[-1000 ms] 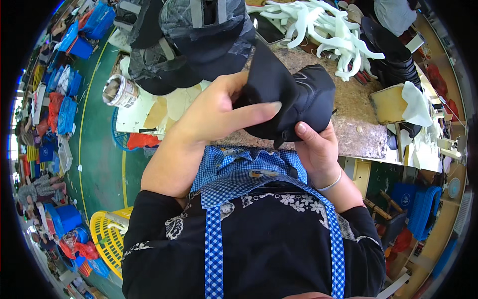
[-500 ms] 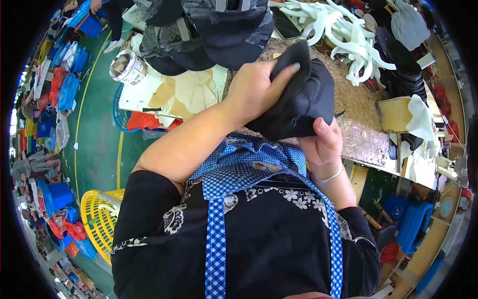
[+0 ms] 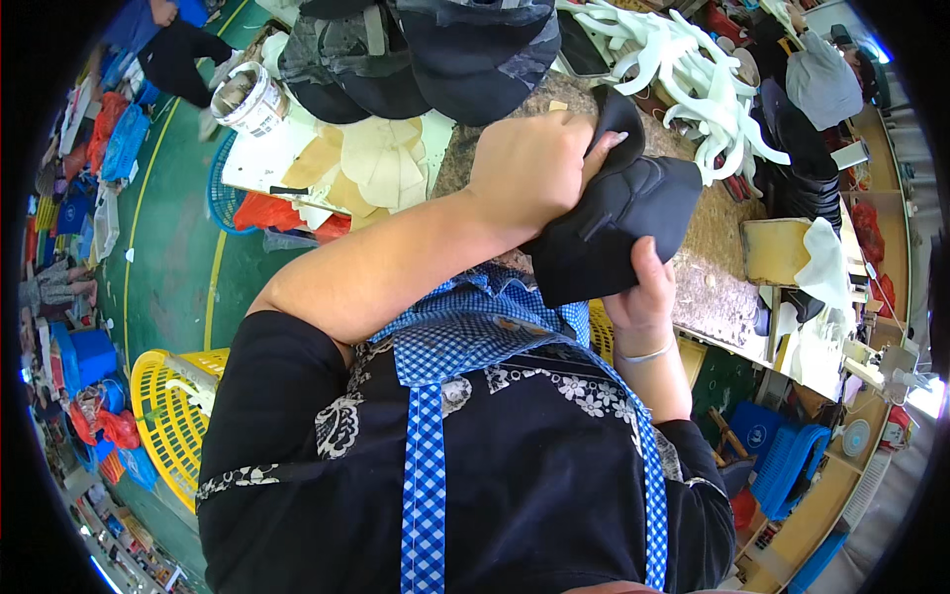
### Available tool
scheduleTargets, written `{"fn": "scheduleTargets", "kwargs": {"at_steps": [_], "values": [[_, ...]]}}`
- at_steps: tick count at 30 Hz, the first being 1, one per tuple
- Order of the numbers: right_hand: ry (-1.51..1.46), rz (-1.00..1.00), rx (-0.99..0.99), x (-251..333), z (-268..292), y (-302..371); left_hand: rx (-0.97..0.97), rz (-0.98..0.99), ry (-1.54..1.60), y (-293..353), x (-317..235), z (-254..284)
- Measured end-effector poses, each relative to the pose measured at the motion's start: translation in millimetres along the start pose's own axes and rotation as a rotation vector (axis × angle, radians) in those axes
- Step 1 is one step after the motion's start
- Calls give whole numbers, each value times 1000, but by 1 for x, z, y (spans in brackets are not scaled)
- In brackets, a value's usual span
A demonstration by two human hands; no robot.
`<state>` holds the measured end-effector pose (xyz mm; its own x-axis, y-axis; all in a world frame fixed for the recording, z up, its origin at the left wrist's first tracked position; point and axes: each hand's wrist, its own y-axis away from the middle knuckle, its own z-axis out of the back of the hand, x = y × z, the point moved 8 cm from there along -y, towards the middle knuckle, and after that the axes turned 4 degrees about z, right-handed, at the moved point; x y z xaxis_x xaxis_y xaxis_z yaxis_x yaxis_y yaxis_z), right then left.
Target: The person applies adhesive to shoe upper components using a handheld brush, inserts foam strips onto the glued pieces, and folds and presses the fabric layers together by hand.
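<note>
A black shoe upper (image 3: 633,208) with raised seams is held over the near edge of the bench (image 3: 708,292). My left hand (image 3: 534,168) is closed on its far left part, with the thumb lying over a raised black flap. From below, my right hand (image 3: 643,287) grips the near right edge, thumb on top and fingers hidden underneath. Beyond my left hand lies a pile of black uppers (image 3: 475,74) with greyish smears. To their near left, cream cut pieces (image 3: 381,163) are spread on a light board.
Curved white strips (image 3: 708,89) are heaped at the far right, beside tall black boots (image 3: 792,158). A white tub (image 3: 247,104) stands at the board's left corner. A yellow block (image 3: 775,250) sits at the bench's right. A yellow basket (image 3: 168,416) is near my left elbow.
The upper has been turned and moved right, now showing its seamed surface more fully. Both hands keep hold, the left shifting slightly right. A person at the far left has moved nearer.
</note>
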<state>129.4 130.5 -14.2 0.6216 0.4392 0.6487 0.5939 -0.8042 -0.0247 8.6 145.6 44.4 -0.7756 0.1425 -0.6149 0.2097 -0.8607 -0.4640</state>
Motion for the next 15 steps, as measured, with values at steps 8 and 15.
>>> {"fn": "scheduleTargets", "kwargs": {"at_steps": [8,15], "values": [[301,107,34,8,-18,8,-226,-99,231,0,3,11],[681,423,154,31,2,11,135,-357,337,25,-43,45]]}}
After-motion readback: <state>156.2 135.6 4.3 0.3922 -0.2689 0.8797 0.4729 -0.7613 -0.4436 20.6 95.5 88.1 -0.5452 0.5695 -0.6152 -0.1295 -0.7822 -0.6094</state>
